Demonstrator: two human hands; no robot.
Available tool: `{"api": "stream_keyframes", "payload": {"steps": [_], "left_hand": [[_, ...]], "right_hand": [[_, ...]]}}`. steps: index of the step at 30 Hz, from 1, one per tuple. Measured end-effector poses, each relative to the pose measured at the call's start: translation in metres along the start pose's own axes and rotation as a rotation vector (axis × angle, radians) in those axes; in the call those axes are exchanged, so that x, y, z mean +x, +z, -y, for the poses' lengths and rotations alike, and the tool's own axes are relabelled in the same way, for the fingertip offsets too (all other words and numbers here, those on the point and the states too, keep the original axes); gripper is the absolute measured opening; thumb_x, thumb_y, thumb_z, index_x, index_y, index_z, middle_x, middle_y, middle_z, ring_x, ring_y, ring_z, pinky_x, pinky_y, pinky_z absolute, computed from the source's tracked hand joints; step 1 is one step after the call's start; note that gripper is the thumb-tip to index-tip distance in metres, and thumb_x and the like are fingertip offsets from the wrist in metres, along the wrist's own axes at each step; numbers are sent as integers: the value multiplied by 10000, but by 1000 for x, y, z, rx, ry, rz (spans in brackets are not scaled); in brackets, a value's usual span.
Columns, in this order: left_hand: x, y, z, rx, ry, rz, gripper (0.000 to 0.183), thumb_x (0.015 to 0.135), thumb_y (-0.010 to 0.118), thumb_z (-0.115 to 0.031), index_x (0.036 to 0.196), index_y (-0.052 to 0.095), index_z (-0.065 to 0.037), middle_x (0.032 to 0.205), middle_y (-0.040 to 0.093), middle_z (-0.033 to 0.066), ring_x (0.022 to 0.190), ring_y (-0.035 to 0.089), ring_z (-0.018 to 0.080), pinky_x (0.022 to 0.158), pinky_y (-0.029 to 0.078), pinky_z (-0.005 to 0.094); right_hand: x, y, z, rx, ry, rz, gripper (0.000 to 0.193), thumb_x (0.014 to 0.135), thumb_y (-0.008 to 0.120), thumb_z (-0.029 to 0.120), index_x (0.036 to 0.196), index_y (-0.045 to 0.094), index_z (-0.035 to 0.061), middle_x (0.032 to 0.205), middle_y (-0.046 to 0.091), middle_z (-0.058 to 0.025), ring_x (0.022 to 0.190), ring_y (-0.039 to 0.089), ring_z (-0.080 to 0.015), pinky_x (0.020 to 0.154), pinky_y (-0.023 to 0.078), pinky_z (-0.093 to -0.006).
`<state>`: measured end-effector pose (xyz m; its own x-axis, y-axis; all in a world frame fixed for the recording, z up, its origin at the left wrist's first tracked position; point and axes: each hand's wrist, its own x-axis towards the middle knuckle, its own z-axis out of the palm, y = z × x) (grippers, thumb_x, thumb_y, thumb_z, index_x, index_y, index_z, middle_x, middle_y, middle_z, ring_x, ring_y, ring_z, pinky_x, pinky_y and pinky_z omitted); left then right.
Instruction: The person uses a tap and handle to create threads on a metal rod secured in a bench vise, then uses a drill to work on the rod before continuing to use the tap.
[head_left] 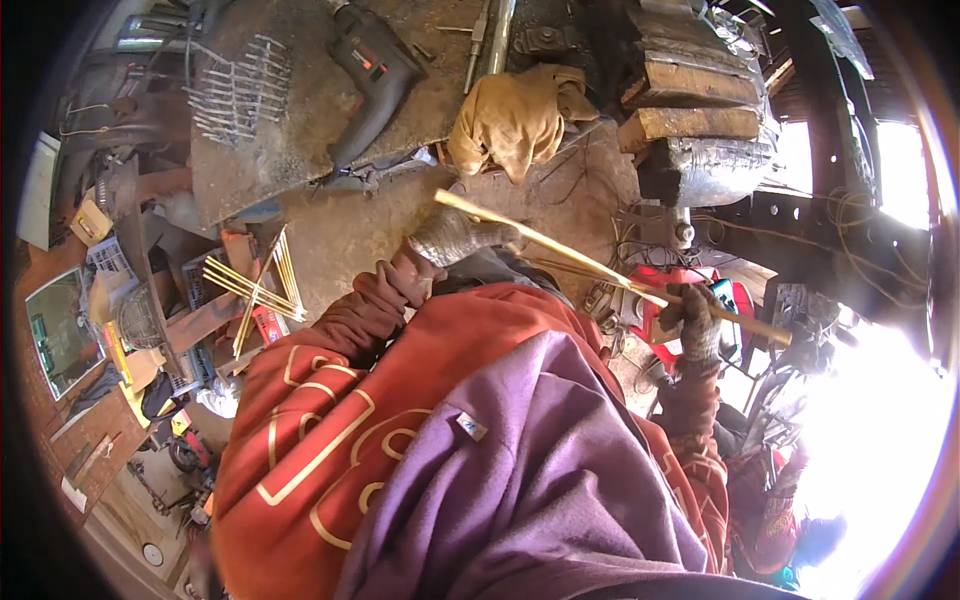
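Observation:
A long, thin yellowish rod (575, 255) slants across in front of my body, its left end higher in the picture. My left hand (455, 240), in a grey knit glove, is closed on it near that left end; the fingers are partly hidden. Farther along to the right, my right hand (698, 328), also gloved, grips the rod, and the rod's end sticks out beyond that fist. Similar yellow rods (250, 290) lie crossed over one another to my left.
On the metal bench ahead lie a dark power drill (372, 75), rows of small metal pieces (240, 90) and a crumpled brown cloth (515, 120). Stacked blocks (700, 105) stand at the far right. A red machine (655, 280) sits behind my right hand. Cluttered shelves (125, 270) are at left.

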<state>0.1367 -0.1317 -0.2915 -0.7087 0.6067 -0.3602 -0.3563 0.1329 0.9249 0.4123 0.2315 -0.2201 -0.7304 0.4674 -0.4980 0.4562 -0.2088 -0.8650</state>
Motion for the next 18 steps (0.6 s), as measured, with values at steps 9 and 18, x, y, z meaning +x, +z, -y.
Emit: {"api": "stream_keyframes", "payload": {"steps": [9, 18], "left_hand": [[-18, 56, -44, 43, 245, 356, 316, 997, 810, -284, 1211, 819, -52, 1189, 821, 54, 1057, 753, 140, 923, 605, 336], [15, 64, -59, 496, 443, 161, 296, 986, 797, -435, 1100, 831, -164, 1050, 812, 24, 933, 767, 212, 824, 601, 388]], "right_hand": [[116, -16, -125, 396, 254, -307, 423, 1005, 720, 439, 1245, 725, 91, 1126, 722, -71, 969, 698, -265, 733, 623, -523], [199, -39, -222, 342, 161, -166, 716, 790, 902, 342, 1399, 652, 60, 1113, 779, -147, 1026, 747, -356, 884, 589, -496]]}}
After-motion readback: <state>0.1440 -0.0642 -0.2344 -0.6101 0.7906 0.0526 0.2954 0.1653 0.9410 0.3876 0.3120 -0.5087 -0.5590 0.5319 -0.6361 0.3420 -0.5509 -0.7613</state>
